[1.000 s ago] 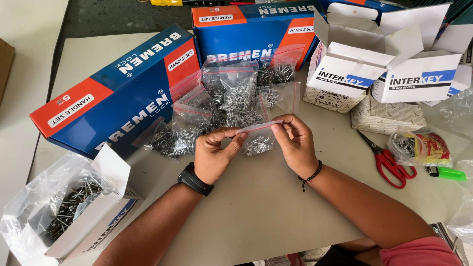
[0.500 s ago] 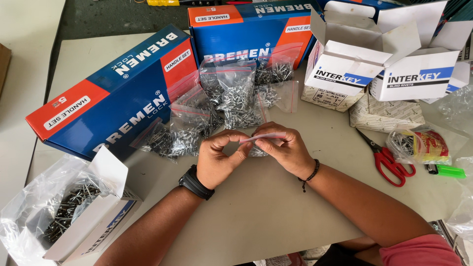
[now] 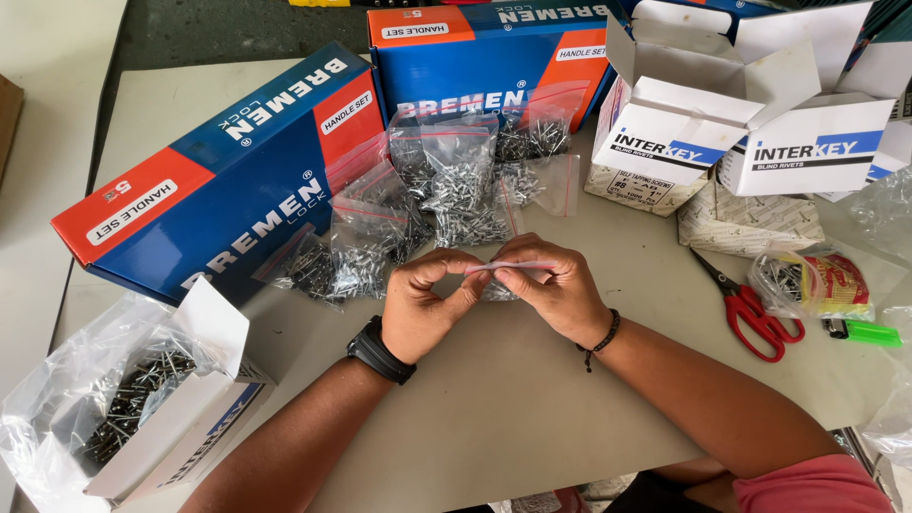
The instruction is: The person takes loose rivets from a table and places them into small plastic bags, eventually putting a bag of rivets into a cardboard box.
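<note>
Both hands drawn closer since, pinching small bag top.

Hands centre: left hand and right hand pinch small zip bag. Filled bag pile at 12, scissors at 3, open rivet box at 8, two long boxes at 11.
</note>
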